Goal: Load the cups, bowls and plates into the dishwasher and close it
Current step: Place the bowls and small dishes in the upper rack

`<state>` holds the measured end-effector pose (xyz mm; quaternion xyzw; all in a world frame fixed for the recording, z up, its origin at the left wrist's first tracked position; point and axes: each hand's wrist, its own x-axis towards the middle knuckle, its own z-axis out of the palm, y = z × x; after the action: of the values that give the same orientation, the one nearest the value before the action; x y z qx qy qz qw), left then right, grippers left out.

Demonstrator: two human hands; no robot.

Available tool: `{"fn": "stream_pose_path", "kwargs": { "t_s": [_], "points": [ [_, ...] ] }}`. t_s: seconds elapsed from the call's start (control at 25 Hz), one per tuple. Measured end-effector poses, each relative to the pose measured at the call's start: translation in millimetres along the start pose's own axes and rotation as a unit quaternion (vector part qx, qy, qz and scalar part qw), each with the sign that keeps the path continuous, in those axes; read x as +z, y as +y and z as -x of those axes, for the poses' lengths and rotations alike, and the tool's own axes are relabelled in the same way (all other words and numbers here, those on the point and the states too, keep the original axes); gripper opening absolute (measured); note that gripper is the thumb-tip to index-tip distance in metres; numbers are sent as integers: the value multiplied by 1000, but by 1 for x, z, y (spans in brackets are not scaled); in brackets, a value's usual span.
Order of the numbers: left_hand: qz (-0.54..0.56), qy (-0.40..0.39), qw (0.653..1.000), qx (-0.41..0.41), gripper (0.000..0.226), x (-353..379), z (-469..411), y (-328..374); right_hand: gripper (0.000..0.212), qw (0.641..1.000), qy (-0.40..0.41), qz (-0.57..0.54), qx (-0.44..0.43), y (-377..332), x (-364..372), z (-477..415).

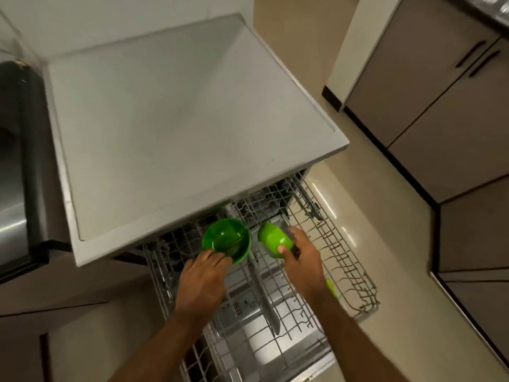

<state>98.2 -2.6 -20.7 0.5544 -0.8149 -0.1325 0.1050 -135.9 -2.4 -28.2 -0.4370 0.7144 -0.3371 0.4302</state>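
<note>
1. Left hand point(202, 277): fingers curled over the near rim of a green bowl point(227, 239), gripping it. The bowl is upright with its mouth up, tipped a little toward the hand.
2. The bowl lies just ahead of the left fingertips, over the back left part of the pulled-out wire rack point(344, 257).
3. Right hand point(301, 257): closed round a second green vessel point(272, 239), with the thumb pressed on its rounded outer wall. The vessel lies on its side, ahead and to the left of the palm. Motion blur here; it is probably a cup, but the shape is not sharp enough to be sure.
4. The two green pieces sit side by side between the hands. A narrow gap separates them and they do not touch.
5. The rack runs under both hands and well out to the right of the right hand. Below both wrists, the open dishwasher door point(256, 340) shows through the wires.
6. A small green item point(332, 288) sits in the rack, just beside the outer side of the right forearm. The arm hides most of it.
7. Ahead of both hands is a white countertop point(179, 119), whose front edge overhangs the back of the rack.
8. Well to the left of the left hand is a steel sink point(13, 175).
9. Well to the right of the right hand are cabinet doors point(427, 92) with dark handles. Pale floor point(385, 216) lies between them and the rack.
</note>
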Motion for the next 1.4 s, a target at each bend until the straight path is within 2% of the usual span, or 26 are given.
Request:
{"fn": "stream_pose_path", "kwargs": {
  "t_s": [0.16,0.24,0.32,0.48,0.64,0.84,1.0,1.08,1.16,1.28,1.4],
  "points": [
    [3,4,1000,17,38,62,-16,-27,54,968,57,-160,186,52,4,-56],
    [-8,5,1000,23,40,86,-21,-34,58,947,65,-204,241,72,1,-76],
    [-17,12,999,36,38,103,-24,-36,62,941,65,-209,259,88,0,-92],
    [-7,38,998,45,34,125,-28,-33,56,956,63,-168,231,108,5,-118],
    [1,19,999,26,37,133,-32,-29,45,976,118,42,177,115,13,-123],
    [26,14,999,17,39,134,-43,-31,45,977,151,122,93,111,17,-117],
    [17,13,999,23,38,134,-49,-30,47,950,179,254,31,108,18,-102],
    [19,19,999,26,35,134,-52,-27,44,940,176,288,-47,103,19,-92],
    [24,22,999,27,33,134,-55,-24,43,941,115,272,-166,94,26,-82],
    [40,15,999,32,35,131,-61,-21,43,902,27,268,-337,85,46,-73],
    [54,5,998,35,34,131,-65,-24,38,877,26,259,-405,81,57,-77]
  ]
}}
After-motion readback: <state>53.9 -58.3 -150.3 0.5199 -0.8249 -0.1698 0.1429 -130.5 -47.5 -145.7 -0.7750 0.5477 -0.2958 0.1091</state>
